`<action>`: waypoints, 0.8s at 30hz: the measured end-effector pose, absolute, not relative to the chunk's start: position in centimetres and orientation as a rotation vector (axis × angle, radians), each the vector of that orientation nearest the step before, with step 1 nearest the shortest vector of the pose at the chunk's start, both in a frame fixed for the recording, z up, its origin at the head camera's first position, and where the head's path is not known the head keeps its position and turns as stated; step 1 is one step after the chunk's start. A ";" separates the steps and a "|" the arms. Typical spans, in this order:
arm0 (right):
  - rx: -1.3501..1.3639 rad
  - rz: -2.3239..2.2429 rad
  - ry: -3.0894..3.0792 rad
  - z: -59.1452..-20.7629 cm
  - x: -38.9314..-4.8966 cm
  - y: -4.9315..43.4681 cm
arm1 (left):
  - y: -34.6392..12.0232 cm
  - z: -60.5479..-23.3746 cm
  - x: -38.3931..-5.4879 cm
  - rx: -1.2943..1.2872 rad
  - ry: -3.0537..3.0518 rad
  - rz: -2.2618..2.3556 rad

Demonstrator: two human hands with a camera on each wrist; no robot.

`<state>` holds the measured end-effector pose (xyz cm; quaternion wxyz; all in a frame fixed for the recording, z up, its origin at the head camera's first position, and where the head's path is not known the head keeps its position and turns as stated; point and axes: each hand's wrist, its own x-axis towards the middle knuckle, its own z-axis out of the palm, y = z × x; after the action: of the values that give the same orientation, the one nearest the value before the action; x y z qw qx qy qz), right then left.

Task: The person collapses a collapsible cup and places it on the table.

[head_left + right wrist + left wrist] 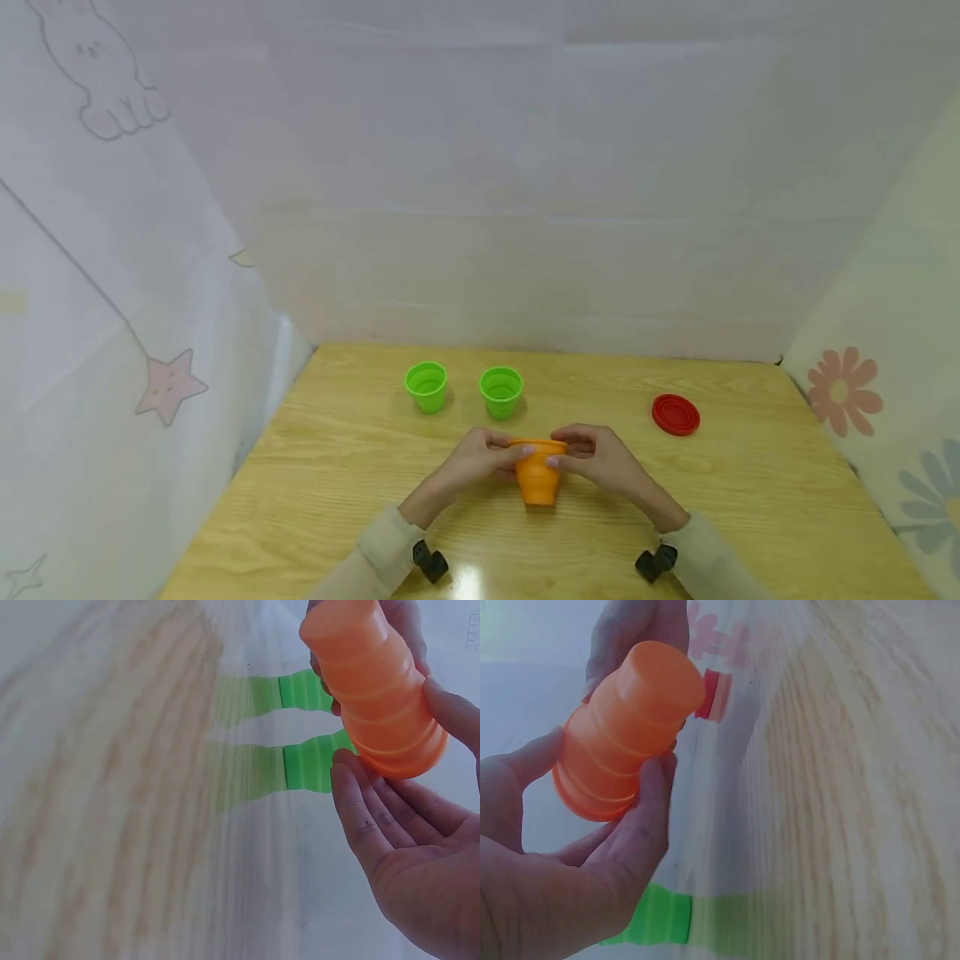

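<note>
An orange collapsible cup (pixel 538 482), extended with its wide rim up, is held between both hands at the front middle of the table. My left hand (pixel 476 460) grips it from the left, thumb near the rim and fingers round the far side. From the right my right hand (pixel 606 460) holds it too, its thumb on the wall and its fingers behind. In the left wrist view the base of the orange cup (pixel 634 727) shows above the tabletop. Beyond the hands stand two green cups, one at left (pixel 429 398) and one nearer the middle (pixel 501 403).
A red collapsed cup (pixel 676 415) lies flat at the right of the wooden table (pixel 322 492). Pale printed cloth (pixel 540 250) hangs behind the table and along both sides. Each wrist bears a small black camera.
</note>
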<state>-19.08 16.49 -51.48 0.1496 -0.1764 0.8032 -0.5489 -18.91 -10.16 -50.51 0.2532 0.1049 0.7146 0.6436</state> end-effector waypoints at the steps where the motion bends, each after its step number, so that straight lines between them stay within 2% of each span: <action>1: -0.501 -1.570 2.321 -51.5 -19.1 16.5 | -10.1 -50.5 -18.9 0.287 1.957 1.741; 24: -0.491 -1.676 2.060 -52.3 -19.3 16.1 | -11.0 -50.2 -19.7 0.377 2.185 1.698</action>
<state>-19.28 16.09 -52.33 0.2188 -0.1774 0.7443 -0.6056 -19.67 -11.00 -50.16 0.1733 0.1330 0.7706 0.5988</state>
